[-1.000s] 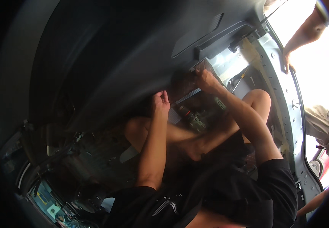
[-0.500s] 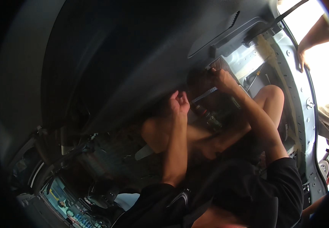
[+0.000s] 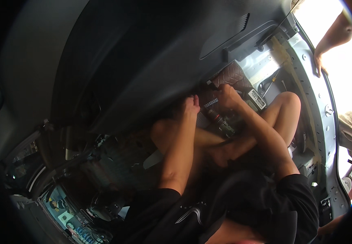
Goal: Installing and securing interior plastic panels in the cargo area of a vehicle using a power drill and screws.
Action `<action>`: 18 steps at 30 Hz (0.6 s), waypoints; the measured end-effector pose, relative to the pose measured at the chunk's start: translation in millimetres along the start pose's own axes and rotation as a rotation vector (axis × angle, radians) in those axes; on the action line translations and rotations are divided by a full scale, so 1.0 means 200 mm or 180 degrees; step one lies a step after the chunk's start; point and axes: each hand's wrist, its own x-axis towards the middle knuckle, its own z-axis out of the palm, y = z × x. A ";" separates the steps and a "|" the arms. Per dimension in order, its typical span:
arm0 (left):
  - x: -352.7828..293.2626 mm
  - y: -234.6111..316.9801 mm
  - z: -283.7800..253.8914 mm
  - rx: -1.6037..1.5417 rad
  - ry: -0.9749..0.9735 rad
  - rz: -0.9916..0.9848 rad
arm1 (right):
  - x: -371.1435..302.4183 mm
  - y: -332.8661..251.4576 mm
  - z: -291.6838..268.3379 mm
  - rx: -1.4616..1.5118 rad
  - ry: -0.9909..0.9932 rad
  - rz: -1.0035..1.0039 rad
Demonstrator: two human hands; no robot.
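Observation:
A large dark trim panel [image 3: 143,61] fills the space in front of me. At its lower edge is my left hand [image 3: 191,106], fingers curled together; what they hold, if anything, is hidden. My right hand [image 3: 228,96] is closed near the same edge, to the right, over a brown quilted mat [image 3: 233,77]. A small dark piece [image 3: 211,84] shows beside its fingers, and I cannot tell whether the hand grips it. Below the hands lies a dark tool with an orange-red ring [image 3: 220,122], perhaps a power driver. A pale segmented strip [image 3: 211,103] lies between the hands.
A flat piece with a white label [image 3: 257,99] is right of my right hand. A yellow-marked rod [image 3: 272,83] lies near the metal door sill [image 3: 315,101]. Another person's hand [image 3: 319,67] rests on the door frame. My bent legs [image 3: 283,112] frame the space below.
My right hand has moved down and slightly left, uncovering more of the quilted mat. The left hand has risen slightly to the panel edge, its fingers now closer together. The view has shifted slightly.

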 end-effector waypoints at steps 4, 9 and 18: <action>-0.02 -0.02 0.00 0.0396 0.0229 0.0272 | -0.01 -0.13 0.07 0.1599 0.0224 0.0407; 0.22 -0.06 -0.07 0.0764 -0.0190 -0.0048 | 0.04 -0.26 0.25 0.1247 0.0392 0.0617; 0.73 0.00 -0.24 0.1481 -0.1031 -0.0069 | 0.22 -0.22 0.46 0.1749 0.0655 0.0912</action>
